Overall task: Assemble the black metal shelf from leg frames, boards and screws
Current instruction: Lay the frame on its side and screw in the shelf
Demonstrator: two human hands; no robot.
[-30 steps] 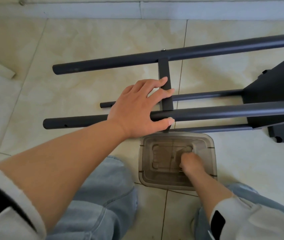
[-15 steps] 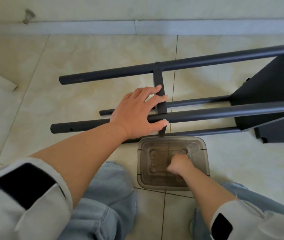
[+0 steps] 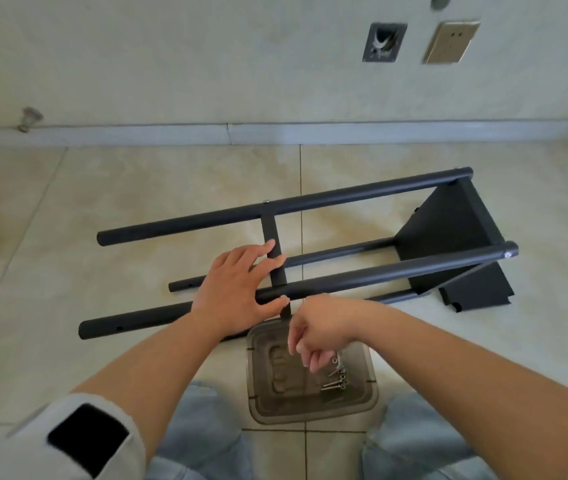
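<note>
At frame centre, the left hand (image 3: 237, 292) is lying flat on the leg frame (image 3: 362, 278) while the right hand (image 3: 317, 329), fingers curled on something unclear, is hovering over the screws (image 3: 336, 375), probably fetching one to seat.

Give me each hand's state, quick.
Left hand: open, fingers spread, resting on the near black tube.
Right hand: above the clear tray, fingers curled; whether it holds a screw cannot be told.

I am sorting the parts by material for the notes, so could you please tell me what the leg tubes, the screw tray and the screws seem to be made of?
Leg tubes: apparently metal with a matte black coating; round, rigid, with only a dull sheen.
Screw tray: probably smoky clear plastic; the floor shows through its moulded walls.
Screws: bare silvery metal, likely steel, with bright glints.
</note>
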